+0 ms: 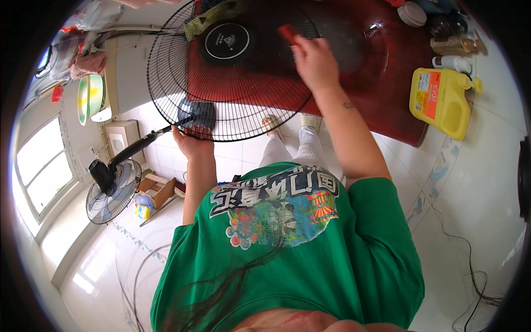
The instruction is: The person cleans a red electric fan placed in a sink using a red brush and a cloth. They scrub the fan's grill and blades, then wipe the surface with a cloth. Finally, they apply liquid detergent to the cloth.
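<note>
A round black wire fan grille with a dark centre badge tilts over the edge of a glossy dark red table. My left hand grips its lower left rim. In my right hand, over the grille's right part, is a small red object, too blurred to name. A yellow-green cloth with dark marks lies by the grille's upper edge. Left of my left hand stands a black pedestal fan, its pole running up beside the grille.
A yellow jug with a pump stands at the table's right end, near a white bottle and a pump bottle. A wooden stool lies on the tiled floor at left. Loose cables trail across the floor at right.
</note>
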Motion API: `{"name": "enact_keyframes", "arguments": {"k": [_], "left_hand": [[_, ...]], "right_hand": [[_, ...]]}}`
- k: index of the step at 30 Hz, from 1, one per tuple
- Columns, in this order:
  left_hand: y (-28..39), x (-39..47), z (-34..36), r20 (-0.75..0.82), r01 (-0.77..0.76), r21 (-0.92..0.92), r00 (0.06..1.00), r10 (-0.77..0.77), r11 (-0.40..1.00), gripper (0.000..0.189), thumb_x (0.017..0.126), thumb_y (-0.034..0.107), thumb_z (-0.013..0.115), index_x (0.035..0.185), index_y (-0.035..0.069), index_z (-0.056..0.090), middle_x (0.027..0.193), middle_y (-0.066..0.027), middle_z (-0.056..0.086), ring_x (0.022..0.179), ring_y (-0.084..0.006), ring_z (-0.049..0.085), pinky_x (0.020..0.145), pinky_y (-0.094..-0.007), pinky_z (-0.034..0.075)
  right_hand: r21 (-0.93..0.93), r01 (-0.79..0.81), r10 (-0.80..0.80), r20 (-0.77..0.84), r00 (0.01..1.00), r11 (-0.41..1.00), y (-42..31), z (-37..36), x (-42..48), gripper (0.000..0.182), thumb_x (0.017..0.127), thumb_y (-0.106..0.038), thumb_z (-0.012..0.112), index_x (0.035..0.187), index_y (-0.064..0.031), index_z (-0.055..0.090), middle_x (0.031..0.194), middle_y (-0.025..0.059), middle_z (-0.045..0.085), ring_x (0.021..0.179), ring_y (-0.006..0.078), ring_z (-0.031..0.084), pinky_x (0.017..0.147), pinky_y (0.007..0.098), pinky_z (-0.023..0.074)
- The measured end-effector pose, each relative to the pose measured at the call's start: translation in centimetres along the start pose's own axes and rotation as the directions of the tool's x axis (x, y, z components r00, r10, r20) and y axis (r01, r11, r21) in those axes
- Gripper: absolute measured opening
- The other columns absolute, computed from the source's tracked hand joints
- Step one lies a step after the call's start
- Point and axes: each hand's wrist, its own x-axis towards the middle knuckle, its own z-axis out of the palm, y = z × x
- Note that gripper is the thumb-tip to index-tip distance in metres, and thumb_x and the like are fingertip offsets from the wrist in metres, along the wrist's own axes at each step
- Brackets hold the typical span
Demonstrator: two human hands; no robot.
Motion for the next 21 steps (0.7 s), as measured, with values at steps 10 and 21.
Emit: {"name": "enact_keyframes", "arguments": {"k": [10, 21], "left_hand": [[2.3, 0.7, -0.2, 0.034, -0.046, -0.019, 0.998, 0.047, 0.999, 0.054, 0.088, 0.063, 0.048, 0.056, 0.021, 0.038, 0.049, 0.0059, 0.043, 0.047, -0.0135, 0.043, 0.047, -0.0287, 0.035], [1.5, -1.5, 3.0, 0.021, -0.049, -0.047, 0.999, 0.050, 0.998, 0.055, 0.093, 0.062, 0.040, 0.055, 0.022, 0.034, 0.048, 0.0063, 0.038, 0.045, -0.0117, 0.037, 0.046, -0.0262, 0.030]], "right_hand": [[-0.413, -0.354, 0.498, 0.325, 0.804, 0.839, 13.4, 0.5, 2.3, 0.040, 0.086, -0.027, 0.066, 0.124, -0.0155, 0.063, 0.126, 0.0212, 0.056, 0.112, 0.0373, 0.058, 0.092, 0.0460, 0.0508], [0.146, 0.074, -0.081, 0.041, 0.996, 0.986, -8.2, -0.6, -2.1, 0.028, 0.087, -0.017, 0.069, 0.114, -0.0136, 0.067, 0.105, 0.0151, 0.058, 0.088, 0.0328, 0.063, 0.074, 0.0397, 0.0545]]}}
